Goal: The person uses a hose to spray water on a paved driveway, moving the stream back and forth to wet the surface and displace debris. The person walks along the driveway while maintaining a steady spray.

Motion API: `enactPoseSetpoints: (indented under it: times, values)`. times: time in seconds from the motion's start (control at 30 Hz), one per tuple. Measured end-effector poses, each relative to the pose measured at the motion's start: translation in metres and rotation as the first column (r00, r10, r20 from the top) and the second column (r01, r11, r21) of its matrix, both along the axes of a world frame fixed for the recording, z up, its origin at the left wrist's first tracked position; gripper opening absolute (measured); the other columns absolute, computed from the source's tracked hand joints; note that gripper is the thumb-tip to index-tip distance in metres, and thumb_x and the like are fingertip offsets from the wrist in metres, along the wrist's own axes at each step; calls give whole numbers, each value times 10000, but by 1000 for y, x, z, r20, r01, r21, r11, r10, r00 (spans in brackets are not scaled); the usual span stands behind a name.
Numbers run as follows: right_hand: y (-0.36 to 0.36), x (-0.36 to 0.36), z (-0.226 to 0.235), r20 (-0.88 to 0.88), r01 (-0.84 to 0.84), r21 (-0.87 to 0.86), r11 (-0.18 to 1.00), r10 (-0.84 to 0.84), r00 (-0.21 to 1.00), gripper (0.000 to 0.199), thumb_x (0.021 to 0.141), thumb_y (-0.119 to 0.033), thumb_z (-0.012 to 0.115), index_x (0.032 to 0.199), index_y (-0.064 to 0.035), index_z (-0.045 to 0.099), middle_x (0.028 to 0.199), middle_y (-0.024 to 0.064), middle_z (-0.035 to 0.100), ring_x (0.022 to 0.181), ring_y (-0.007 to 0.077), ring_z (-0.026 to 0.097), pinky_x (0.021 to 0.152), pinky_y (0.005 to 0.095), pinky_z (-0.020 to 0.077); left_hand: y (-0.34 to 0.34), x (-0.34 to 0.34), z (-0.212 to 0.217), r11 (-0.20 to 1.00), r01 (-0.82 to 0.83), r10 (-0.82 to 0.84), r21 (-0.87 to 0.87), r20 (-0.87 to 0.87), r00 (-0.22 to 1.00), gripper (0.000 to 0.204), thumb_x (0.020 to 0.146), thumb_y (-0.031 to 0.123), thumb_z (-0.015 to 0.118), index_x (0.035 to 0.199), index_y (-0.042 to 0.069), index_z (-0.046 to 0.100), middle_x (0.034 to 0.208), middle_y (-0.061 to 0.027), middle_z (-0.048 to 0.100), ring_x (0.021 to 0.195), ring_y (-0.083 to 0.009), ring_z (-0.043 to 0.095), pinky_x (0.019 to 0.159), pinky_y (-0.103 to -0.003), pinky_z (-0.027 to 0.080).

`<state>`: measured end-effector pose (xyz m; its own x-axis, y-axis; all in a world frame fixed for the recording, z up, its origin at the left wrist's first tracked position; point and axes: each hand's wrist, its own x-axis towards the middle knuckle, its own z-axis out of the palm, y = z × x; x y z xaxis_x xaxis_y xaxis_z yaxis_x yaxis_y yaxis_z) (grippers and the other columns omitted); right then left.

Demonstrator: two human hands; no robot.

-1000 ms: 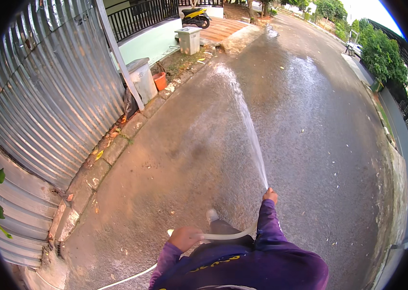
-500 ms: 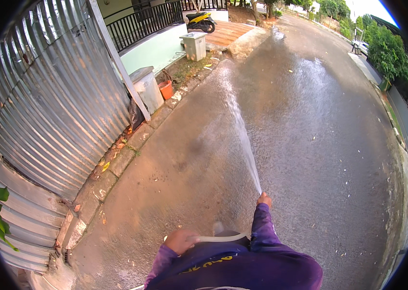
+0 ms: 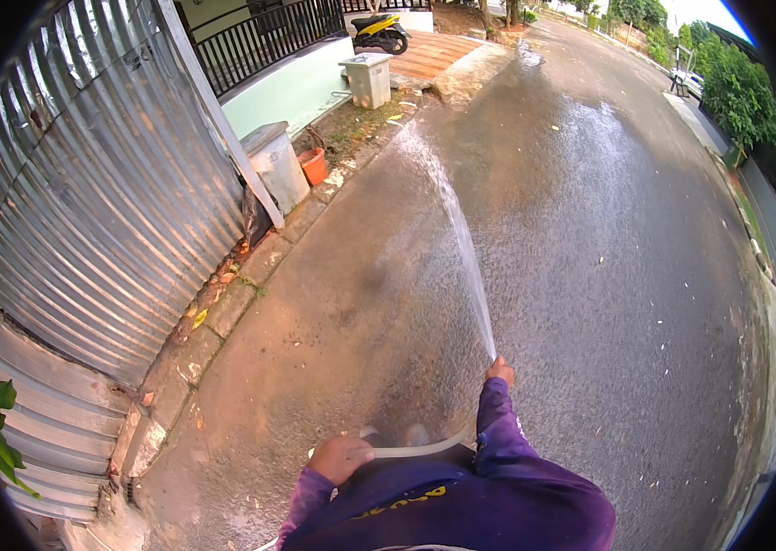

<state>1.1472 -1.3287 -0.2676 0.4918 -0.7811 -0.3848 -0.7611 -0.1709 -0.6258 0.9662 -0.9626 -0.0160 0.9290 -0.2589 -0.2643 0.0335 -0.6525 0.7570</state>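
Observation:
A pale hose runs across in front of my body, from my left hand toward my right arm. My left hand is closed around it near the waist. Stretched out ahead, my right hand is closed at the hose's end, which its fingers hide. From there a white jet of water arcs forward and a little left. It spreads as it lands on the wet road close to the left kerb.
On the left stand a corrugated metal fence, an orange pot and two pale bins, one nearer and one farther. A stone kerb edges the road. Beyond is a yellow motorbike. Green bushes line the right.
The water's landing spot has shifted slightly left, toward the kerb. My right hand has moved up a little. Both hands keep their hold on the hose.

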Motion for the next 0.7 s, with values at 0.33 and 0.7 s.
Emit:
enactPoseSetpoints:
  times: [0.33, 0.7]
  values:
    - [5, 4, -6, 46, -24, -54, 998, 26, 999, 500, 878, -446, 496, 986, -27, 747, 908, 259, 705, 905, 423, 690, 860, 486, 513, 8, 5, -5, 1000, 0, 0, 2, -11, 1000, 282, 851, 323, 737, 959, 63, 755, 901, -150, 724, 844, -317, 699, 781, -388, 542]
    - [4, 18, -22, 9, -37, -44, 998, 38, 999, 501, 893, -429, 475, 982, -13, 739, 962, 269, 698, 962, 441, 678, 890, 494, 508, 16, 9, -10, 1000, 10, -10, 11, 1, 1000, 304, 849, 344, 741, 949, 57, 752, 901, -134, 728, 852, -313, 700, 779, -387, 546]
